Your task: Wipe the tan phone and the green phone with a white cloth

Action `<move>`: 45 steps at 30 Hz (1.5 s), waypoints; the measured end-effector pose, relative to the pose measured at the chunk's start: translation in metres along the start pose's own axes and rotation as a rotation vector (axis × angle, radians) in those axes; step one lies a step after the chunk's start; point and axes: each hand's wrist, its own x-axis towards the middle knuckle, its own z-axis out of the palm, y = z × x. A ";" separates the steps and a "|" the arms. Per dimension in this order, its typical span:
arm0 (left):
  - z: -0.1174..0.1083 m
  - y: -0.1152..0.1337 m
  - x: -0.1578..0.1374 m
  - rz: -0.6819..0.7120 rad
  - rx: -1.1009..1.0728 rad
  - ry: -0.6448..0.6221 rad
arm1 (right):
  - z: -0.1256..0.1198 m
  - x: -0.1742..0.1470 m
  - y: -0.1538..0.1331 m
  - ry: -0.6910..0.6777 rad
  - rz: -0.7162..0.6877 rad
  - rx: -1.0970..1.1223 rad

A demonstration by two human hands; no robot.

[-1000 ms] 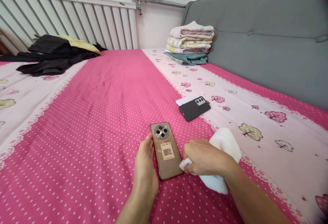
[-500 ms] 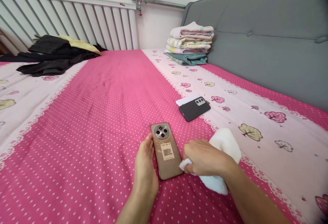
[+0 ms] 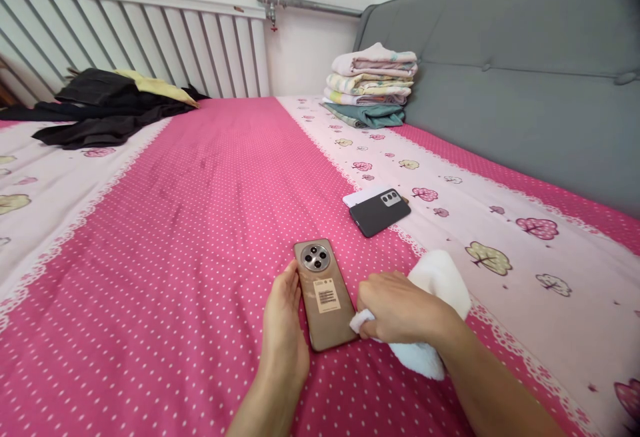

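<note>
A gold-brown smartphone [image 3: 325, 330] lies back side up on the bed, with a round camera ring at its top and a printed label on its back. My left hand [image 3: 283, 320] rests along its left edge, fingers stretched out and touching the side, not wrapped over it. On the other side, my right hand [image 3: 395, 304] is closed around a white cloth [image 3: 440, 280]. A small bunched tip of the cloth pokes out of the fingers against the phone's lower right edge. The rest of the cloth spreads behind and below that hand.
Beyond the hands, a black phone [image 3: 375, 217] partly covers a white flat item [image 3: 357, 197]. Folded cloths [image 3: 373, 84] are stacked by the grey headboard [image 3: 525, 84]. Dark clothes [image 3: 100, 110] lie at the back left before a white radiator [image 3: 150, 44]. A pink dotted sheet [image 3: 215, 204] covers the bed.
</note>
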 end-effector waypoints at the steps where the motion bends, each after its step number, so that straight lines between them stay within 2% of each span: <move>1: 0.000 0.000 0.000 -0.001 0.002 0.000 | 0.000 0.000 0.000 0.000 -0.001 -0.001; 45: 0.001 0.001 -0.002 0.004 0.012 0.001 | 0.000 -0.001 0.000 0.005 -0.014 -0.012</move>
